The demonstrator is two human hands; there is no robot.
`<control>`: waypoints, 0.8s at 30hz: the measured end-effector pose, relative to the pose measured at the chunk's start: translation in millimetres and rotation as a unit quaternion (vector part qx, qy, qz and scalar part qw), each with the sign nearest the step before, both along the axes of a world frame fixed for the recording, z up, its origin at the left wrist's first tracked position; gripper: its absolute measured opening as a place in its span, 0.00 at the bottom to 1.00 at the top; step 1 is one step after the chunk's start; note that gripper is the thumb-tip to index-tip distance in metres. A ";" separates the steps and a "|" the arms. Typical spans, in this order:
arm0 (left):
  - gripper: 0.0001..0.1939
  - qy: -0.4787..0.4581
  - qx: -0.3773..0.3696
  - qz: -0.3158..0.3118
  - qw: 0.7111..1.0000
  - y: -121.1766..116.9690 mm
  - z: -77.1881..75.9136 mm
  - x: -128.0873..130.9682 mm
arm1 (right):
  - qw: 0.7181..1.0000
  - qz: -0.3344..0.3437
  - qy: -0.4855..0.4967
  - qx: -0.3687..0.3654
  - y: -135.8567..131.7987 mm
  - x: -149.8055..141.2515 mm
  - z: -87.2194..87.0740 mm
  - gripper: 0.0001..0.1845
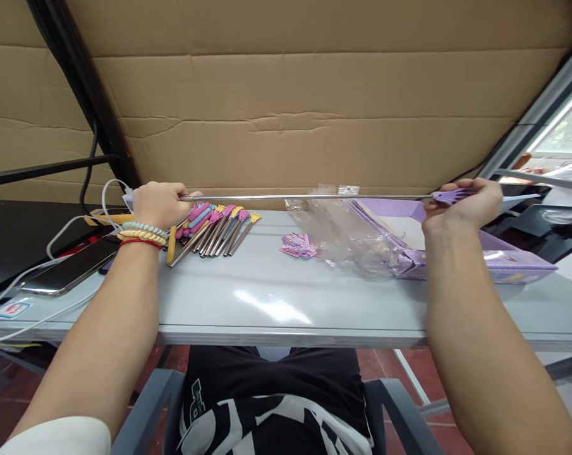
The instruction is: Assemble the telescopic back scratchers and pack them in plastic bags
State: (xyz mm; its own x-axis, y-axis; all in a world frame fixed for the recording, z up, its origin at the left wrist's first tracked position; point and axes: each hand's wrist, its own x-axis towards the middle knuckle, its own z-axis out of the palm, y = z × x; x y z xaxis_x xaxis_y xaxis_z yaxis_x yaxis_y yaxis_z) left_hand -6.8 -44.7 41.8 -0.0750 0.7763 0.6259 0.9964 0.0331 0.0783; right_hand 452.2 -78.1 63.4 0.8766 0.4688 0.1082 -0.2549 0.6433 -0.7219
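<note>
Extended rod (304, 197) held between left hand (160, 203) and right hand (464, 203), above table (267, 291).

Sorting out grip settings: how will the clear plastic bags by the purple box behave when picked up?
Clear bags: probably floppy and light, since the film looks thin and wrinkled. Likely slippery, given the glossy surface. They may snag, as they bunch against the purple box.
</note>
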 end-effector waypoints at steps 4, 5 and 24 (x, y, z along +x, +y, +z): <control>0.23 0.067 -0.013 -0.017 0.998 -13.9 4.3 42.3 | 0.993 0.036 -0.110 -0.010 2.2 -43.0 -8.7 0.07; 0.23 0.068 -0.002 -0.033 0.997 -17.0 3.5 53.1 | 0.985 0.058 -0.159 -0.017 2.0 -58.9 -14.2 0.06; 0.25 0.110 -0.019 -0.120 0.987 -53.3 -21.7 135.3 | 0.770 0.326 -0.549 -0.015 -19.8 -153.0 -73.4 0.18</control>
